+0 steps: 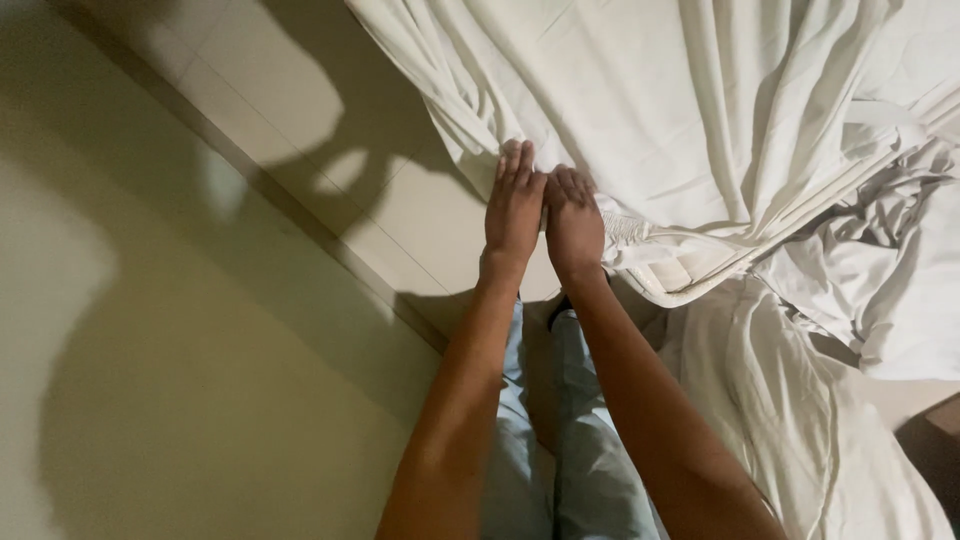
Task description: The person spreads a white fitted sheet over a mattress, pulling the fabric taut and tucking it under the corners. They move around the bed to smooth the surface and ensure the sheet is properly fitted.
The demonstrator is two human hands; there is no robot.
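1. Nearest to me are my own legs in pale blue-grey cloth trousers (560,440), seen between my two forearms as I lean forward.
2. My left hand (514,215) lies flat, fingers stretched out and close together, pressing on the edge of the large crumpled white cotton bed sheet (700,120).
3. My right hand (573,228) touches the left one, its fingers curled over a bunched fold of that same sheet at the corner of the bed; I judge it pinches the cloth, though the grip itself is hidden under the knuckles.
4. I judge I am gathering or tucking the sheet's corner. The next move calls for a firm hold on the hem and a steady pull, since the cloth is heavily creased.
5. Just beyond lies the cream tiled floor (400,200); a plain cream wall (150,350) stands close on my left, leaving little room there.
6. To my right more loose white bedding (880,270) hangs in folds and could snag.
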